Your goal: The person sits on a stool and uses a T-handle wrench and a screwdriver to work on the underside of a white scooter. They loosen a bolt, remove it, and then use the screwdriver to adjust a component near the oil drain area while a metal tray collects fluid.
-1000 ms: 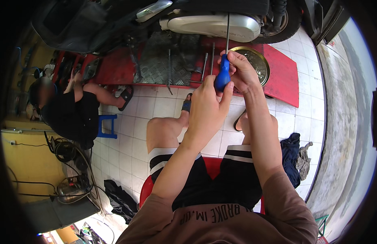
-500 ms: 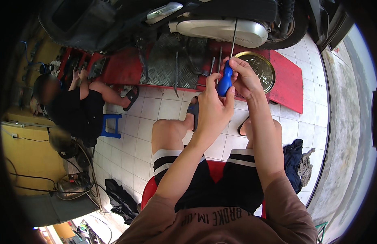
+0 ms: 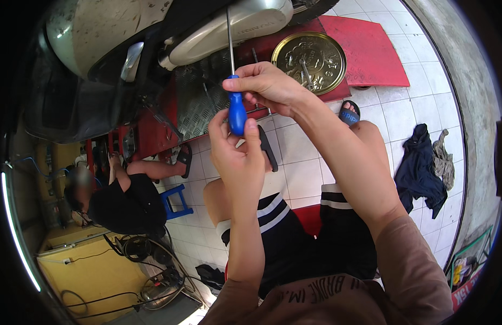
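A screwdriver with a blue handle and a long metal shaft stands nearly upright in the picture, its shaft running up across the silver side cover of a motorbike. Whether the tip touches anything I cannot tell. My left hand closes its fingers around the butt of the handle from below. Higher up, my right hand pinches the handle where it meets the shaft. To the right of my hands lies a round gold tray with wrench-like metal tools in it.
The motorbike stands over a red lift platform with a metal tread plate. Left, another person in black sits low by a blue stool. Dark cloth lies on the white tiles at right; hoses and a compressor-like machine stand lower left.
The view has swung, so the motorbike and platform appear tilted. My hands and the screwdriver have moved left, farther from the gold tray. Both hands keep their hold.
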Demonstrator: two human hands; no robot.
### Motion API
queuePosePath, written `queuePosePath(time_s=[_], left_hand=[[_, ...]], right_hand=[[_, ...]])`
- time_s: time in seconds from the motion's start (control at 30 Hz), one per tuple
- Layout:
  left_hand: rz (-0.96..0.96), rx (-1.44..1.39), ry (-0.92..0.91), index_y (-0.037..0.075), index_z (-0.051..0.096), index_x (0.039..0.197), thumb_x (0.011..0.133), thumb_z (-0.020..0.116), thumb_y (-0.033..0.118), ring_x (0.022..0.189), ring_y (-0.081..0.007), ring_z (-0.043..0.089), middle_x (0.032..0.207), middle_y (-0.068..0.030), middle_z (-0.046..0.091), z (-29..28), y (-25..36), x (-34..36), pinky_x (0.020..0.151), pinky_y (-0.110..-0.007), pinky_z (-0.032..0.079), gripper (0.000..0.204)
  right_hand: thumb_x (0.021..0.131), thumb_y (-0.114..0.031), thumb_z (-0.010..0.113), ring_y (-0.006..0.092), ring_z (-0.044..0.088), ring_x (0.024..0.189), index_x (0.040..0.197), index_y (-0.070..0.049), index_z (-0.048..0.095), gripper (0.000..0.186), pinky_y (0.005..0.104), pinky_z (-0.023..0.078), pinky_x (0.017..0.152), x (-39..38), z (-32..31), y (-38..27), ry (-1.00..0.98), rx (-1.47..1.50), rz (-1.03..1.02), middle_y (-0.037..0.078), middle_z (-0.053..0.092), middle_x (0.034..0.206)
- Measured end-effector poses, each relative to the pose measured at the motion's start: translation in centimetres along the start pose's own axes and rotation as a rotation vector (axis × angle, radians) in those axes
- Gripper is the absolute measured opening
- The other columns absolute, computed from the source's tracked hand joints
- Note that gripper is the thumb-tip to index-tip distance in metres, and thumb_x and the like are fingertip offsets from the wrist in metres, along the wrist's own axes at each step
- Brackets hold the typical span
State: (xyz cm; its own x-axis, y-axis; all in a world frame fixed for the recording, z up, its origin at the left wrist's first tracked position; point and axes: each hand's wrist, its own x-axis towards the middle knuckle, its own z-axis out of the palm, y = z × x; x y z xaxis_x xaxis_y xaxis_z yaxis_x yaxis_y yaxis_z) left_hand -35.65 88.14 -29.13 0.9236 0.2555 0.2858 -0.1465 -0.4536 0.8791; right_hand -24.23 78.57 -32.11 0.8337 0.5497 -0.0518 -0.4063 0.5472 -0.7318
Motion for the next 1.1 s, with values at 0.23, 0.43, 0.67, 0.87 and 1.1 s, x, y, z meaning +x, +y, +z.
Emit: queuePosePath(time_s=[0.23,0.43,0.67,0.87,1.1], left_hand=[[-0.505,-0.878,-0.345,-0.001,0.049,0.110,0.104,0.033,0.042,0.052,-0.0117,0.049,0.081,-0.0082,0.056,-2.6,-0.4,0.7,0.046,-0.021,0.035,0.047],[-0.124,-0.066,-0.053,-0.004,0.048,0.112,0.104,0.041,0.032,0.060,-0.0112,0.052,0.085,-0.0090,0.056,-0.7,0.4,0.7,0.048,-0.021,0.037,0.037],[-0.538,-0.814,-0.313,-0.002,0.048,0.116,0.105,0.033,0.036,0.060,-0.0111,0.047,0.087,-0.0094,0.055,-2.4,-0.5,1.9,0.049,-0.022,0.033,0.042],[-0.170,-0.188,-0.084,-0.001,0.046,0.124,0.104,0.037,0.036,0.069,-0.0137,0.051,0.093,-0.0090,0.054,0.5,0.0,0.9,0.054,-0.025,0.039,0.043],[-0.502,-0.876,-0.233,-0.001,0.043,0.126,0.104,0.034,0.030,0.064,-0.0114,0.042,0.094,-0.0110,0.053,-1.9,0.1,2.7,0.052,-0.024,0.034,0.038]], right_hand=[[0.090,-0.017,0.068,0.0032,0.056,0.065,0.108,0.002,0.064,0.027,0.0141,0.046,0.058,0.7,-1.2,0.3,-0.221,0.215,-0.041,0.006,0.069,0.090],[0.085,-0.020,0.074,0.0046,0.055,0.065,0.094,0.000,0.066,0.023,0.0181,0.046,0.056,1.1,-1.0,0.9,-0.004,-0.002,-0.035,0.004,0.065,0.082],[0.089,-0.018,0.070,0.0026,0.052,0.057,0.096,0.000,0.066,0.020,0.0146,0.043,0.053,0.2,-1.2,-0.2,-0.136,0.238,-0.049,0.004,0.067,0.081],[0.091,-0.018,0.066,0.0027,0.055,0.059,0.102,0.002,0.066,0.023,0.0140,0.046,0.055,0.8,-1.3,0.4,0.024,0.071,-0.057,0.008,0.070,0.090],[0.092,-0.013,0.064,0.0038,0.058,0.072,0.106,0.004,0.063,0.022,0.0149,0.049,0.063,0.6,-1.6,0.2,-0.238,0.301,-0.052,0.009,0.068,0.094]])
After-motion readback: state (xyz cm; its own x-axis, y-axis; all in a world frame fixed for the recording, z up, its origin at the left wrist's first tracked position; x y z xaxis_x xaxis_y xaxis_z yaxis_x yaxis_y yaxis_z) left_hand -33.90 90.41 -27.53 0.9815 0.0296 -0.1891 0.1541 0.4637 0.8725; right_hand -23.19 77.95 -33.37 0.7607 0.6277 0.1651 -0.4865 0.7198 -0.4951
